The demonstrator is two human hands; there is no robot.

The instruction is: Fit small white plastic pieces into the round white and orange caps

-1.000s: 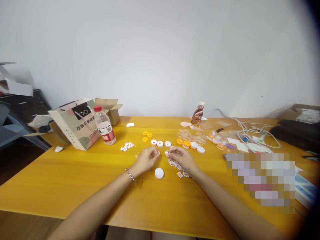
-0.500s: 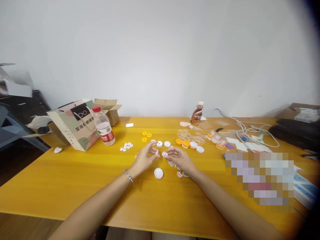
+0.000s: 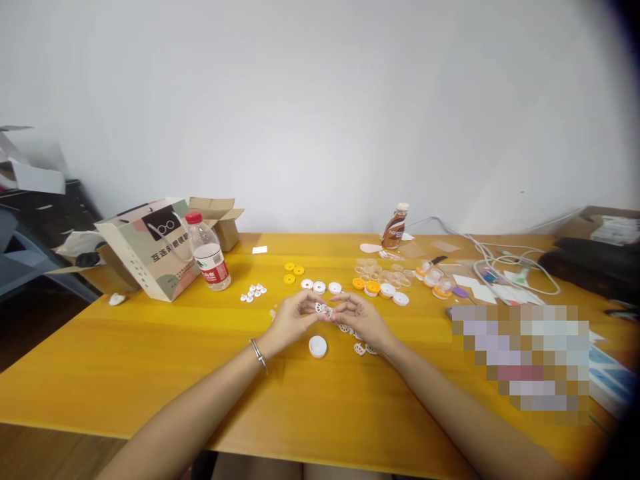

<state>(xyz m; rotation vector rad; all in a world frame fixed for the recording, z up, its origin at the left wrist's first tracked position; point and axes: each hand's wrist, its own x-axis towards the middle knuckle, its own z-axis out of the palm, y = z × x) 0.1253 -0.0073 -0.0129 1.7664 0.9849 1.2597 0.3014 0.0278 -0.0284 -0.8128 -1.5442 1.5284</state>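
Observation:
My left hand point(image 3: 294, 319) and my right hand point(image 3: 363, 321) meet above the table, fingers pinched round a small white openwork plastic piece point(image 3: 322, 309). Whether it is one piece or two pressed together, I cannot make out. Below the hands lies a round white plastic part point(image 3: 317, 347). More white openwork pieces point(image 3: 360, 349) are scattered under and beside my right hand. Just beyond the fingers sit several white round parts point(image 3: 319, 287), with orange round parts point(image 3: 371, 287) to their right.
On the left stand a water bottle point(image 3: 210, 257), a paper bag point(image 3: 150, 257) and a cardboard box point(image 3: 225, 230). White pegged parts point(image 3: 253, 292) and yellow discs point(image 3: 289, 279) lie nearer the middle. Clear rings point(image 3: 385, 272), a brown bottle point(image 3: 395, 228) and white cables point(image 3: 500, 257) occupy the right.
My hands have come together. The white pieces held apart in each hand now meet between the fingertips. The things on the table have stayed put.

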